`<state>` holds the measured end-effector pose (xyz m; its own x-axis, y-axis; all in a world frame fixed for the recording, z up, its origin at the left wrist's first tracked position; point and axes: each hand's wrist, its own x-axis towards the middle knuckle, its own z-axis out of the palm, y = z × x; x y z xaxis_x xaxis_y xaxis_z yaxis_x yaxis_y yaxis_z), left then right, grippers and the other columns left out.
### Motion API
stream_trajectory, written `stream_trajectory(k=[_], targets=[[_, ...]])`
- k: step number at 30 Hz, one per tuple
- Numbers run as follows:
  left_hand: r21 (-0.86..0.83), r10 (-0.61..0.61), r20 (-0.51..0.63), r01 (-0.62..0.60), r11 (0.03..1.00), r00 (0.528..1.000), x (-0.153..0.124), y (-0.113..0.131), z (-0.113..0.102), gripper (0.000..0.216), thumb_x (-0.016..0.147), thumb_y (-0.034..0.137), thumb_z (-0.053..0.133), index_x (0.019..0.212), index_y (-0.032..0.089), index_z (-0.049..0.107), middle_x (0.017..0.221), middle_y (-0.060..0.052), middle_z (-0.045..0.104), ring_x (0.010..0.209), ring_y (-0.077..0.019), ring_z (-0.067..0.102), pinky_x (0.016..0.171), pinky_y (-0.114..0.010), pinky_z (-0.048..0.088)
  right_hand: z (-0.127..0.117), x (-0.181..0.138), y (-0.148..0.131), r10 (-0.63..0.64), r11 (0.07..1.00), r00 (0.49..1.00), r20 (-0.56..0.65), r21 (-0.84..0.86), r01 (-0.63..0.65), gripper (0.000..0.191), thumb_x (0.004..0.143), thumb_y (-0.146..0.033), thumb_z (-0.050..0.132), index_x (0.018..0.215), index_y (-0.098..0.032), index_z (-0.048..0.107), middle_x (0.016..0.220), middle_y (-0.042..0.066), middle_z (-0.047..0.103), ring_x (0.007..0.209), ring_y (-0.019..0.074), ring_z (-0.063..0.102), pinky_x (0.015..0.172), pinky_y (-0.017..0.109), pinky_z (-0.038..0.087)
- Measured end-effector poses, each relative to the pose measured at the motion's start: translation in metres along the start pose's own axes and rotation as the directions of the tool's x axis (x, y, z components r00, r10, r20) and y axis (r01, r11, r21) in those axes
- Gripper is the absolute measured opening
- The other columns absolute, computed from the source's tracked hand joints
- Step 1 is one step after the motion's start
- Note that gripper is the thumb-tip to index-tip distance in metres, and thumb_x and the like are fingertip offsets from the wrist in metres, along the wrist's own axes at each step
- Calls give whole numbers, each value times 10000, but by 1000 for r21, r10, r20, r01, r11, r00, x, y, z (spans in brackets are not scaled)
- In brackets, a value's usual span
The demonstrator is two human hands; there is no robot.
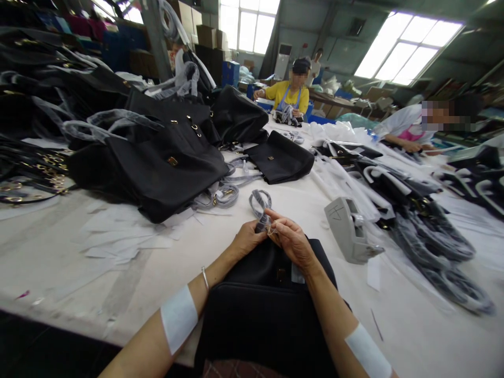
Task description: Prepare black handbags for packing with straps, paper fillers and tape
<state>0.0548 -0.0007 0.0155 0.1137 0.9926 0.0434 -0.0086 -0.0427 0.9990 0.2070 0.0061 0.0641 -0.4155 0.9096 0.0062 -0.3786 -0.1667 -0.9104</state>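
A black handbag (263, 310) lies at the near edge of the white table (118, 273), between my forearms. My left hand (249, 239) and my right hand (289, 239) meet just above the bag's far side. Both are closed on a plastic-wrapped bag strap (260, 202) that loops up past my fingers. My right fingers pinch the strap near its lower end. Each forearm has a white band, and a thin bracelet sits on my left wrist.
Piles of black handbags (157, 157) fill the left and back of the table. A grey tape dispenser (348, 231) stands right of my hands. Wrapped straps (433, 247) lie on the right. White paper scraps (118, 236) lie on the left. Two other people work at the far end.
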Motion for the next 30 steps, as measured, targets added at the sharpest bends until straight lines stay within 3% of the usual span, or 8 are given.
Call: stream_trajectory(k=[3, 7, 9, 12, 18, 22, 26, 30], targets=[[14, -12, -79, 13, 1000, 997, 0, 3, -1, 290, 754, 419, 672, 813, 138, 634, 651, 23, 565, 612, -119, 486, 615, -231, 376, -5, -2, -3, -52, 996, 998, -17, 77, 54, 193, 764, -340, 716, 658, -181, 690, 1166, 61, 679, 968, 197, 645, 865, 306, 524], [-47, 5, -138, -12, 999, 990, -2, 1, -4, 260, 738, 392, 685, 806, 147, 629, 685, 18, 582, 650, -126, 514, 664, -236, 402, -13, 0, 1, -50, 995, 994, -101, 85, 59, 415, 792, -448, 678, 504, -162, 589, 736, 37, 703, 510, 116, 597, 608, 300, 563], [-77, 4, -120, -13, 997, 993, -2, -2, -5, 272, 731, 403, 691, 787, 146, 624, 690, 14, 582, 644, -125, 512, 660, -237, 409, -14, 2, 5, -56, 998, 988, -142, 34, 61, 363, 779, -439, 697, 564, -162, 604, 725, 22, 693, 416, 81, 521, 499, 267, 528], [-81, 5, -118, -15, 997, 993, -1, -5, -5, 288, 744, 423, 679, 779, 144, 616, 693, 11, 579, 642, -124, 513, 645, -234, 412, -16, 5, 10, -108, 993, 973, -203, -64, 97, 266, 766, -415, 722, 702, -173, 631, 771, 16, 700, 446, 80, 537, 451, 222, 477], [-58, 11, -143, -19, 998, 990, 0, -4, -5, 288, 743, 417, 672, 760, 136, 614, 666, 12, 563, 621, -119, 501, 615, -228, 409, -21, 4, 12, -183, 949, 936, -301, -302, 88, 299, 761, -435, 723, 684, -171, 603, 584, -26, 619, 393, 47, 425, 379, 175, 334], [-47, 16, -173, -25, 999, 985, -1, -2, -5, 287, 739, 420, 670, 760, 137, 622, 664, 8, 582, 631, -129, 523, 631, -236, 428, -18, 2, 12, -122, 905, 953, -276, -425, -7, 320, 762, -476, 701, 703, -174, 617, 591, -21, 619, 401, 52, 434, 387, 179, 339], [-41, 23, -184, -31, 999, 983, -1, -1, -5, 275, 732, 401, 675, 791, 133, 652, 717, -16, 646, 675, -154, 575, 670, -253, 460, -12, 4, 15, -50, 835, 972, -228, -543, -84, 319, 746, -478, 690, 866, -182, 678, 630, -8, 634, 451, 92, 499, 392, 197, 363], [-42, 27, -176, -35, 999, 984, -1, 0, -4, 307, 717, 361, 696, 922, 133, 694, 890, -61, 715, 820, -204, 641, 758, -281, 494, -8, 5, 18, -128, 738, 968, -218, -672, -54, 350, 722, -424, 708, 983, -191, 712, 625, -10, 619, 509, 116, 516, 469, 231, 415]])
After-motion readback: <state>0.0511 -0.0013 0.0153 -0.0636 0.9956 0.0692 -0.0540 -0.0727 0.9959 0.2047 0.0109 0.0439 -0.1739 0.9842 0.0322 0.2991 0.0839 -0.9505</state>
